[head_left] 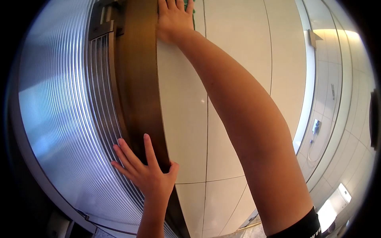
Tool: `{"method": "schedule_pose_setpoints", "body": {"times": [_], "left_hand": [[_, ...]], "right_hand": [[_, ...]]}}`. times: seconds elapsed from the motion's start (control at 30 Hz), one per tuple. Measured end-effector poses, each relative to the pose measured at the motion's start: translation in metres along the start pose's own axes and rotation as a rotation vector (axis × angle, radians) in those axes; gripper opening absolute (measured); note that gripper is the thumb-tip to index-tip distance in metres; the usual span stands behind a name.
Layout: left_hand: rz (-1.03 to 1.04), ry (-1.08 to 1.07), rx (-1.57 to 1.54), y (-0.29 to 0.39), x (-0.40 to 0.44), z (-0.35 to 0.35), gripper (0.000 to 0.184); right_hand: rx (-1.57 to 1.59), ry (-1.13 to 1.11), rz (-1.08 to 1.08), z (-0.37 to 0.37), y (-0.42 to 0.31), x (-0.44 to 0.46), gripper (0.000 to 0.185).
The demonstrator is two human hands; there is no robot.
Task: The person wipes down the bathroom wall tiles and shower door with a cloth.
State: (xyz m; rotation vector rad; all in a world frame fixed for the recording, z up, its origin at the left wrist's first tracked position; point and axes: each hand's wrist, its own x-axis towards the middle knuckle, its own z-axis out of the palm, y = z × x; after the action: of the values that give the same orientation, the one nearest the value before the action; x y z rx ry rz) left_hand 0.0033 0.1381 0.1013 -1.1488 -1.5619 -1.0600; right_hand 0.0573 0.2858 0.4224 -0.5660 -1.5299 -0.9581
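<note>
My left hand (149, 174) rests with spread fingers against the dark brown frame (139, 91) and the ribbed glass edge beside it, low in the view. At the top, my right hand (176, 20) lies on a green cloth (194, 16), pressed to the cream tiled wall (234, 27) next to the frame. Only small parts of the cloth show around the fingers. The right arm crosses the wall tiles from the lower right.
Ribbed translucent glass (55, 99) stands on the left, with a metal latch (102, 29) at its top. At the right are a glass partition, a shower handset (316, 127) and a white toilet (335, 202).
</note>
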Motion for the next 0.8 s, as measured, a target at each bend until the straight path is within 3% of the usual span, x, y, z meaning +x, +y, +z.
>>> {"method": "schedule_pose_setpoints", "body": {"times": [0.8], "left_hand": [[-0.002, -0.002, 0.027, 0.004, 0.004, 0.004, 0.102]], "right_hand": [[0.038, 0.032, 0.014, -0.003, 0.006, -0.016, 0.065]]}}
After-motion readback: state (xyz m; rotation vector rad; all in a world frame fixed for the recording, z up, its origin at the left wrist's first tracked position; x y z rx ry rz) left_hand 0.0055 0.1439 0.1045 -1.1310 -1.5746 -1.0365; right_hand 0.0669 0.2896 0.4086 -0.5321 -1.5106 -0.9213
